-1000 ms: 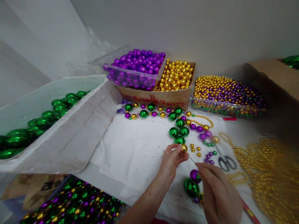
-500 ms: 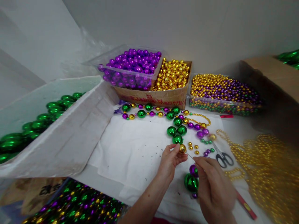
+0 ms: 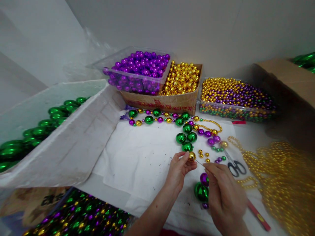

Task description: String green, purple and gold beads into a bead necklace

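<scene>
My left hand (image 3: 179, 170) pinches a small gold bead (image 3: 192, 156) between thumb and fingers, just below a cluster of green beads (image 3: 186, 138). My right hand (image 3: 222, 191) pinches a thin needle (image 3: 199, 162) whose tip points at the gold bead. Under my right hand lie a purple bead (image 3: 204, 179) and a large green bead (image 3: 201, 191) on the strand. A strung line of green, purple and gold beads (image 3: 159, 118) curves across the white cloth (image 3: 142, 157).
A clear tub of purple beads (image 3: 139, 68), a cardboard box of gold beads (image 3: 182, 80) and a tray of mixed strands (image 3: 236, 96) stand at the back. Scissors (image 3: 235, 165) and gold strands (image 3: 283, 177) lie right; a white box of green balls (image 3: 44, 131) sits left.
My right hand has moved up and left, bringing the needle tip close to the gold bead. The view has shifted slightly.
</scene>
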A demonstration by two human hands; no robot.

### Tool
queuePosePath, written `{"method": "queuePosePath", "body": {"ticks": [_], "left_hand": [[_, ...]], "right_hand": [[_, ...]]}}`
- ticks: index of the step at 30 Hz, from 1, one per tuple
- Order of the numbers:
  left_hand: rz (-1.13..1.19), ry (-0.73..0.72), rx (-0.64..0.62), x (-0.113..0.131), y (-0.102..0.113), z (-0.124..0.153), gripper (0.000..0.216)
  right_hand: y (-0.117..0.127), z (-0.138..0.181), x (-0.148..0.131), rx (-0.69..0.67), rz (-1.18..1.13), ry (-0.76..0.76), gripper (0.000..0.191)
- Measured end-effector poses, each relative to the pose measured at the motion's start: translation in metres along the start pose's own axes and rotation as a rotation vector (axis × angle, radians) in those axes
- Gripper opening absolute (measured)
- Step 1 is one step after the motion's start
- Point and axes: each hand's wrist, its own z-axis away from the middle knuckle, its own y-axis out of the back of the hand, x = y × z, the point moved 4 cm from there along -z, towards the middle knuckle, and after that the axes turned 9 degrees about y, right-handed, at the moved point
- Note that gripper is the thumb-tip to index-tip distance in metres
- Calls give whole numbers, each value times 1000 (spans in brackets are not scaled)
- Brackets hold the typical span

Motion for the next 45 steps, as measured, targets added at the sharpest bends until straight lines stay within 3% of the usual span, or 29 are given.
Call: {"method": "queuePosePath", "body": {"ticks": [11, 34, 39, 45], "left_hand": [[18, -5, -49, 2, 1, 0, 43], [3, -51, 37, 4, 5, 1, 45], [38, -22, -2, 4, 6, 1, 43], [32, -25, -8, 4, 4, 2, 44]], "right_hand": [[2, -5, -5, 5, 21, 32, 23], [-4, -3, -4, -2, 62, 59, 25], [-3, -3, 0, 16, 32, -10, 23], [-1, -4, -6, 3, 43, 15, 26]]}}
